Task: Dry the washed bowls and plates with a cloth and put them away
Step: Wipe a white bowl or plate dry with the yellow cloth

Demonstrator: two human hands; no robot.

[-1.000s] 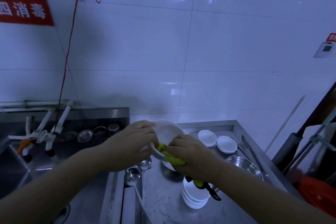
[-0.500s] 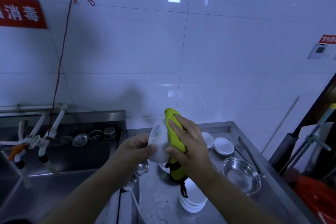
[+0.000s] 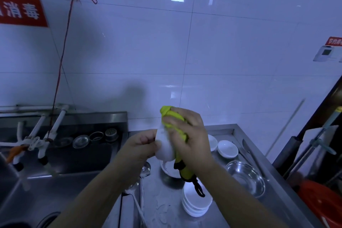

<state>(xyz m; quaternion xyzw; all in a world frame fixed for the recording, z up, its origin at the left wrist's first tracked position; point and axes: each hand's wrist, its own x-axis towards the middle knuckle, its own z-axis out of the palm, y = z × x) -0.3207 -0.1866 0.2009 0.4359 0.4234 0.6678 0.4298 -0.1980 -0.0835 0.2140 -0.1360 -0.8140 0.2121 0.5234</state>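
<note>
Above the steel counter point(image 3: 240, 131), my left hand point(image 3: 140, 146) grips a small white bowl point(image 3: 164, 146) while my right hand point(image 3: 188, 135) presses a yellow-green cloth point(image 3: 175, 122) firmly around it.

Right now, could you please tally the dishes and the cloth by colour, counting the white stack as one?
White: 4, the held bowl, two small dishes, one stack
Steel: 2, bowl and basin
Yellow: 1, cloth
Total: 7

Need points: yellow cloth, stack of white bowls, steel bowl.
yellow cloth point(image 3: 174, 116), head view, bunched top above the fingers
stack of white bowls point(image 3: 196, 201), head view, inside of the top bowl
steel bowl point(image 3: 246, 177), head view, inner bottom
</note>
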